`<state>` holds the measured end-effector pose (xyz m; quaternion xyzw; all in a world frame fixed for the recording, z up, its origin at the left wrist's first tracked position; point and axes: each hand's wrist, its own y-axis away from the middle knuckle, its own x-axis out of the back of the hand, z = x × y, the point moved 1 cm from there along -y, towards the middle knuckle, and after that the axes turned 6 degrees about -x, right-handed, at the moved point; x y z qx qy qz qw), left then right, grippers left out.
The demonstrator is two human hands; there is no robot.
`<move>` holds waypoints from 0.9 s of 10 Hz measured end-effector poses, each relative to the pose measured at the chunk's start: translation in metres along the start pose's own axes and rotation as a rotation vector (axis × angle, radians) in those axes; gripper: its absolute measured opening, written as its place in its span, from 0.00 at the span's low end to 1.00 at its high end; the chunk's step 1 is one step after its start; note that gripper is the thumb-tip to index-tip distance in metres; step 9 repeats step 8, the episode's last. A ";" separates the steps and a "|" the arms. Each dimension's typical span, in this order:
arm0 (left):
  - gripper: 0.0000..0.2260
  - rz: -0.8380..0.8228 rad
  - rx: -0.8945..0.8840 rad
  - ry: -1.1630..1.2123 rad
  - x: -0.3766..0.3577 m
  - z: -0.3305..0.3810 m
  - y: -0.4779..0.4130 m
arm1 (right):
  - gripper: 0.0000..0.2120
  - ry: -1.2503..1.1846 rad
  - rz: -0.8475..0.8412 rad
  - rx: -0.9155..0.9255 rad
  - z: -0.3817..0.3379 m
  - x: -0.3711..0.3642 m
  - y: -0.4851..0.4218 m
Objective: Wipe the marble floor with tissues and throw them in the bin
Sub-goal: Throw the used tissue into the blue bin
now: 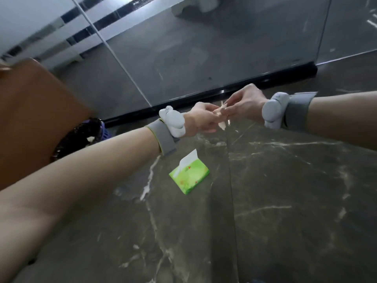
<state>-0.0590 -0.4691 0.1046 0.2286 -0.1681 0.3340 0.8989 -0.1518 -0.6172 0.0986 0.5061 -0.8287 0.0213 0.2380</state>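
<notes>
My left hand point(201, 120) and my right hand point(244, 104) meet above the dark marble floor point(285, 201), both pinching one small crumpled tissue point(221, 119) between their fingertips. A green tissue pack point(189, 176) lies on the floor below them, with a white sheet sticking out of its top. A purple bin point(81, 137) with a black liner stands at the left, partly hidden by my left forearm, with something white inside it.
A brown wooden surface point(34, 119) rises at the left, right next to the bin. A glass wall on a black base strip point(224, 92) runs across just beyond my hands. Grey bands with white devices sit on both wrists.
</notes>
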 end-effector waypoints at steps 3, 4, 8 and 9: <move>0.10 0.114 0.021 0.293 0.030 -0.050 0.011 | 0.09 0.017 -0.167 0.035 -0.008 -0.051 -0.002; 0.14 0.218 0.068 0.346 0.048 -0.053 0.004 | 0.12 0.003 -0.223 -0.049 -0.001 -0.064 -0.009; 0.12 0.574 0.207 0.121 0.168 -0.106 0.051 | 0.14 -0.262 -0.438 -0.182 -0.042 -0.155 -0.029; 0.12 0.574 0.207 0.121 0.168 -0.106 0.051 | 0.14 -0.262 -0.438 -0.182 -0.042 -0.155 -0.029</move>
